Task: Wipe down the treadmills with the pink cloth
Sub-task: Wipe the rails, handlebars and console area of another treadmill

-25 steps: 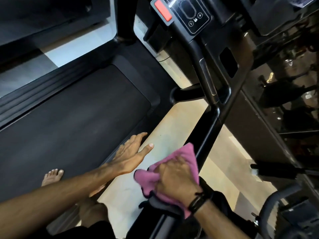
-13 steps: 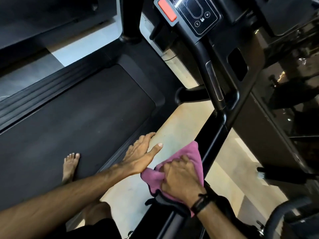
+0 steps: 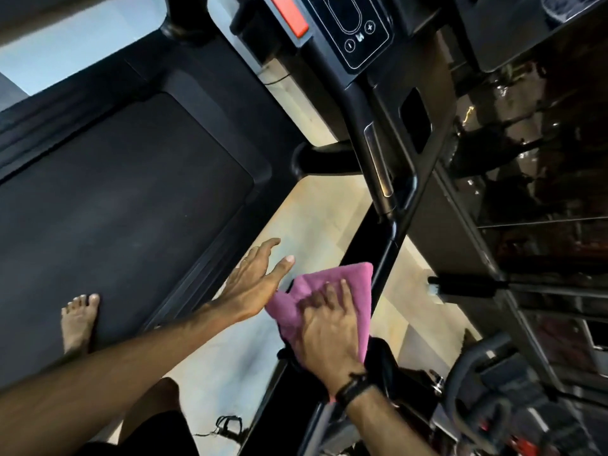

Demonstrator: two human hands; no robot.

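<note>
- While the right hand [image 3: 329, 327] pressed the pink cloth [image 3: 332, 284] flat against the treadmill's black side handrail [image 3: 383, 268], its fingers lay spread and nearly straight over the fabric, not curled round it.
- The cloth was bunched over the rail, with one corner pointing up along it and a fold hanging off on the left, just beside the left hand's thumb.
- A dark band [image 3: 353, 388] circled the right wrist.
- The left hand [image 3: 255, 281] hovered open, fingers extended and thumb splayed, holding nothing; it was above the pale floor [image 3: 306, 218] between the belt edge and the handrail, close to the cloth, though contact with it could not be told.
- A ring showed on one left finger.
- The treadmill belt [image 3: 125, 199] filled the left of the view, and a bare foot [image 3: 79, 317] stood on it near its right edge.
- Up the rail sat the console, with a red stop button [image 3: 291, 14] and a touch panel [image 3: 358, 28] bearing plus and minus marks.
- To the right, dark glossy surfaces reflected other gym machines.
</note>
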